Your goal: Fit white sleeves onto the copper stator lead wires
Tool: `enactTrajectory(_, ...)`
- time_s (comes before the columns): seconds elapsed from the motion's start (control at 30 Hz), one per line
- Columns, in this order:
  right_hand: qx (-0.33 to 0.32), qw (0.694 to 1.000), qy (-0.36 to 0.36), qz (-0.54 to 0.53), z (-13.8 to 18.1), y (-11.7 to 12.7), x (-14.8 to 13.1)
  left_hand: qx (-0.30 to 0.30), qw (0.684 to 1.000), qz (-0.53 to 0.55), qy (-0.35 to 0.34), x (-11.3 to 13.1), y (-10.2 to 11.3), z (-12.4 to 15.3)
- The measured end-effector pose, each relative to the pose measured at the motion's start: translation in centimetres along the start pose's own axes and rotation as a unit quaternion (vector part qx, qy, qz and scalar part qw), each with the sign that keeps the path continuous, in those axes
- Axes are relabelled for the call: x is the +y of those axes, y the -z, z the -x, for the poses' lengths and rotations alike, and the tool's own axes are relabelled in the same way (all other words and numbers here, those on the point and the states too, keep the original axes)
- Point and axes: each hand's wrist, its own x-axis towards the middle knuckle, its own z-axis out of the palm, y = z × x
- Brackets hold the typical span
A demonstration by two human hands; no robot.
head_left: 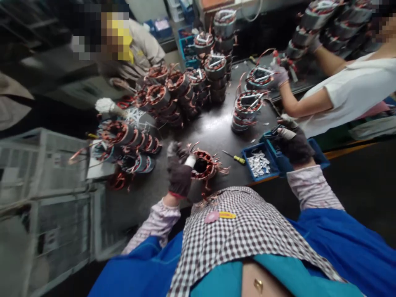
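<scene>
A motor stator [213, 170] with copper windings and loose wire ends stands on the dark table in front of my apron. At its left rim is my left hand [180, 175], in a dark glove with pale fingertips. Its fingers are curled together; what they pinch, if anything, is hidden. Off to the right, my right hand [295, 144], gloved alike, is over the blue bins with its fingers closed. A small dark thing shows by its fingertips, too blurred to name. A screwdriver [236, 158] with a yellow handle lies between the stator and the bins.
A blue bin [262, 177] holds small white pieces. Stacked stators [157, 97] crowd the table's far side, with more stators [136, 163] at left and a short stack [244, 111] ahead. Co-workers reach in from the far left and right. A white mesh crate [66, 198] stands left.
</scene>
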Motion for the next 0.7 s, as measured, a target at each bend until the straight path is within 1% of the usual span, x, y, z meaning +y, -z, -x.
enactTrajectory(0.03,-0.039,0.999,0.008,-0.016,1.5,-2.4,-0.1,-0.028,0.999,0.041,0.012,1.3,-0.6,0.3)
enactTrajectory(0.07,-0.076,0.997,0.009,-0.028,3.0,-4.8,-0.1,-0.096,0.990,0.091,0.051,2.3,-1.4,0.6)
enactTrajectory(0.1,-0.106,0.994,0.005,-0.034,4.4,-7.1,0.1,-0.177,0.968,0.137,0.112,3.0,-2.3,0.9)
enactTrajectory(0.13,-0.126,0.991,0.002,-0.035,5.7,-9.2,0.3,-0.255,0.936,0.171,0.171,3.4,-3.2,1.1)
enactTrajectory(0.2,-0.130,0.991,0.015,-0.012,7.8,-12.6,1.0,-0.307,0.910,0.197,0.198,3.0,-4.5,1.4)
enactTrajectory(0.23,-0.125,0.992,0.031,0.014,8.6,-13.7,1.5,-0.308,0.907,0.210,0.197,2.5,-4.8,1.5)
enactTrajectory(0.3,-0.131,0.985,0.071,0.090,9.6,-15.0,2.2,-0.263,0.924,0.216,0.177,1.2,-4.6,1.6)
enactTrajectory(0.37,-0.166,0.967,0.100,0.168,10.1,-15.3,2.6,-0.212,0.945,0.194,0.157,0.0,-3.6,1.4)
enactTrajectory(0.4,-0.186,0.957,0.111,0.195,10.2,-15.2,2.7,-0.201,0.952,0.179,0.149,-0.5,-3.1,1.2)
enactTrajectory(0.47,-0.200,0.945,0.135,0.222,10.2,-14.9,2.7,-0.196,0.957,0.160,0.138,-1.3,-2.2,0.6)
enactTrajectory(0.57,-0.196,0.949,0.141,0.201,9.9,-14.4,2.8,-0.187,0.960,0.156,0.136,-2.0,-1.9,-0.3)
enactTrajectory(0.63,-0.178,0.966,0.116,0.144,9.7,-13.9,3.0,-0.181,0.960,0.154,0.150,-2.2,-1.9,-0.5)
enactTrajectory(0.7,-0.142,0.984,0.073,0.073,9.5,-13.1,3.1,-0.167,0.959,0.155,0.170,-2.1,-1.7,-0.4)
